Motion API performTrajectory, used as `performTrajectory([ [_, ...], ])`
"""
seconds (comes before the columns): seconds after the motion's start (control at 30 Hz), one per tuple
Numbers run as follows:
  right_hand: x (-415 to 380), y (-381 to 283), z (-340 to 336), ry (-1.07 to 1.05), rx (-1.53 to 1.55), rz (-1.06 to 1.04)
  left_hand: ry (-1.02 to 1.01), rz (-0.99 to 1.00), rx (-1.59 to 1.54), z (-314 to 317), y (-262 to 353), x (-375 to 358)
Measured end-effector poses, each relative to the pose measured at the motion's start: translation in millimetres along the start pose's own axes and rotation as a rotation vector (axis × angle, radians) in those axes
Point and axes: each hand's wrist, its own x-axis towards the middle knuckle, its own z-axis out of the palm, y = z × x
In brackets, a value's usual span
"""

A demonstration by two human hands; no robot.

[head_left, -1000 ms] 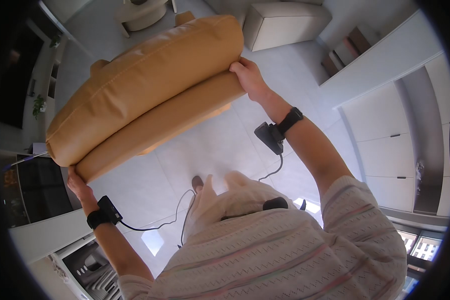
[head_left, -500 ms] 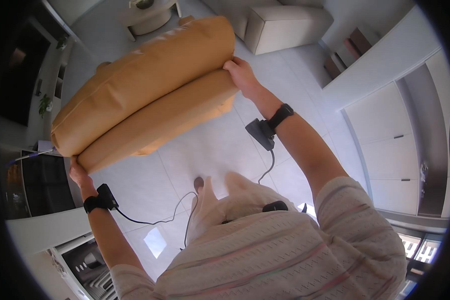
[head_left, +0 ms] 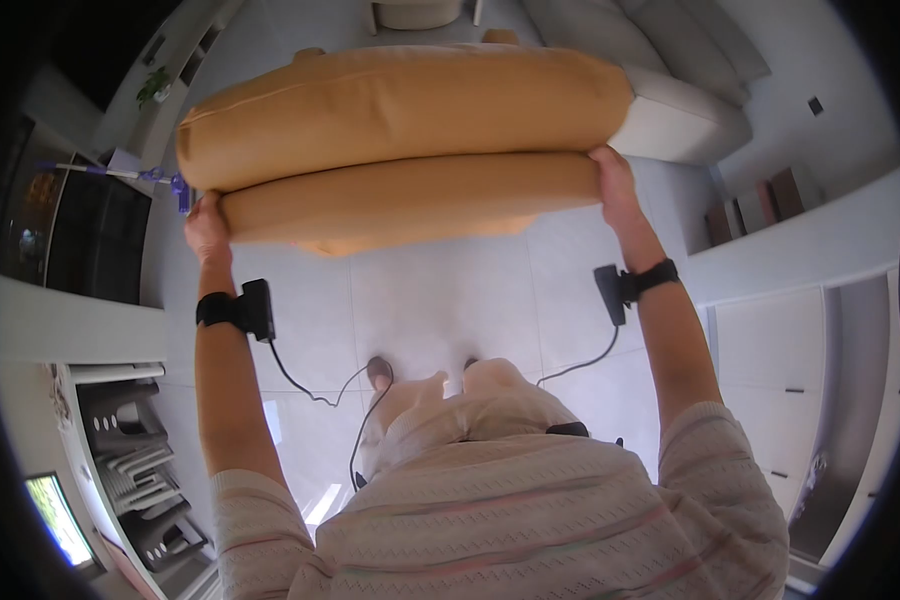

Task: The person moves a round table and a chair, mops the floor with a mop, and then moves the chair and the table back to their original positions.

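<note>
A tan leather sofa seat (head_left: 410, 110), a thick padded piece with a deep seam along its length, spans the upper middle of the view. Two short stubs like feet show at its far edge. My left hand (head_left: 208, 228) is wrapped round the left end of its lower, nearer section. At the right end of that same section, my right hand (head_left: 618, 188) grips the corner, fingers partly hidden behind it. Both arms are stretched forward. Whether the piece touches the floor cannot be seen. Each wrist wears a black strapped device with a cable running towards my waist.
A grey sofa (head_left: 680, 115) stands beyond the right end, with a pale table (head_left: 415, 14) at the far top. Left are a purple stick-like appliance (head_left: 178, 188), a dark glass cabinet (head_left: 95, 235) and shelves (head_left: 135, 440). White cabinets (head_left: 770, 345) line the right.
The tan piece has gone from slanting up to the right to lying nearly level across the view. My right end has swung right and down, my left end up; both hands keep their grip.
</note>
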Motion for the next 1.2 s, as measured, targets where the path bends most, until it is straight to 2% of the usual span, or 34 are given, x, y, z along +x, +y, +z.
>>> performTrajectory([
  [0.07, 5.9, 7.8, -7.3, 0.021, -0.048, -0.006, 0.031, -0.078, -0.176, -0.5, 11.2, -10.3],
  [0.13, 13.1, 13.9, -17.2, 0.074, -0.132, -0.019, 0.015, -0.081, -0.128, 0.4, 12.7, -14.6],
  [0.17, 13.0, 14.4, -19.4, 0.105, -0.179, -0.029, -0.006, -0.084, -0.107, 13.7, -14.0, -0.8],
  [0.2, 11.6, 12.3, -20.6, 0.134, -0.230, -0.057, -0.035, -0.079, -0.126, 1.4, 10.8, -17.0],
  [0.23, 9.1, 9.0, -20.1, 0.165, -0.278, -0.088, -0.060, -0.047, -0.084, 1.8, 9.0, -16.9],
  [0.3, 13.2, 5.3, -31.9, 0.352, -0.916, -0.264, -0.139, 0.058, -0.148, 5.7, -3.6, -18.6],
  [0.33, -4.7, -20.6, -9.9, 0.478, -1.319, -0.486, -0.177, 0.126, -0.160, 0.9, -0.3, -22.8],
  [0.37, -24.9, -42.5, 22.2, 0.470, -1.180, -0.674, -0.179, 0.147, -0.263, -3.6, -2.8, -30.9],
  [0.4, -39.9, -58.7, 53.6, 0.482, -1.232, -0.791, -0.291, 0.103, -0.355, 0.6, -22.8, -36.0],
  [0.43, -47.0, -71.7, 92.9, 0.462, -1.236, -0.808, -0.408, 0.058, -0.447, 1.9, -46.9, -41.0],
  [0.5, -66.9, -82.1, 171.4, 0.137, -1.066, -0.987, -0.750, 0.117, -0.299, -51.7, -59.8, -47.8],
  [0.53, -70.6, -81.4, 211.2, 0.068, -1.020, -1.010, -0.932, 0.052, -0.282, -56.8, -86.3, -46.2],
  [0.57, -70.9, -78.5, 250.1, 0.003, -0.977, -1.025, -1.121, -0.016, -0.262, -61.5, -117.3, -42.8],
  [0.63, -70.9, -64.1, 308.1, -0.087, -1.008, -0.867, -1.231, 0.136, 0.011, -85.5, -155.6, -32.2],
  [0.67, -74.2, -55.6, 327.4, -0.069, -1.016, -0.857, -1.178, 0.127, 0.011, -91.3, -184.3, -31.0],
  [0.7, -75.7, -46.7, 343.0, 0.011, -1.232, -0.939, -1.126, 0.122, 0.010, -94.2, -213.2, -31.1],
  [0.73, -73.6, -41.1, 353.5, 0.096, -1.451, -1.015, -1.135, 0.015, -0.024, -99.9, -233.2, -28.3],
  [0.77, -71.1, -37.8, 355.4, 0.119, -1.460, -1.011, -1.140, -0.093, -0.059, -102.7, -247.5, -23.1],
  [0.8, -69.9, -35.0, 352.0, 0.105, -1.471, -0.977, -1.151, -0.078, -0.065, -104.0, -253.9, -15.2],
  [0.87, -70.4, -33.7, 354.5, 0.104, -1.496, -0.933, -1.185, -0.358, -0.041, -107.7, -261.7, -0.4],
  [0.9, -70.3, -33.8, 358.4, 0.090, -1.501, -0.936, -1.203, -0.344, -0.039, -105.2, -267.3, 7.8],
  [0.97, -69.1, -35.8, 360.3, 0.117, -1.510, -0.925, -1.236, -0.485, -0.040, -92.1, -276.3, 27.5],
  [1.03, -64.8, -36.1, 358.9, 0.083, -1.511, -0.858, -1.270, -0.389, -0.011, -72.3, -300.7, 49.9],
  [1.07, -61.8, -39.0, 360.8, 0.134, -1.517, -0.824, -1.199, -0.423, -0.047, -63.2, -309.3, 62.7],
  [1.1, -64.7, -43.8, 363.3, 0.084, -1.505, -0.806, -1.147, -0.458, -0.075, -64.0, -315.6, 71.6],
  [1.2, -65.8, -51.7, 359.2, 0.082, -1.485, -0.762, -1.204, -0.575, -0.025, -65.3, -316.5, 119.4],
])
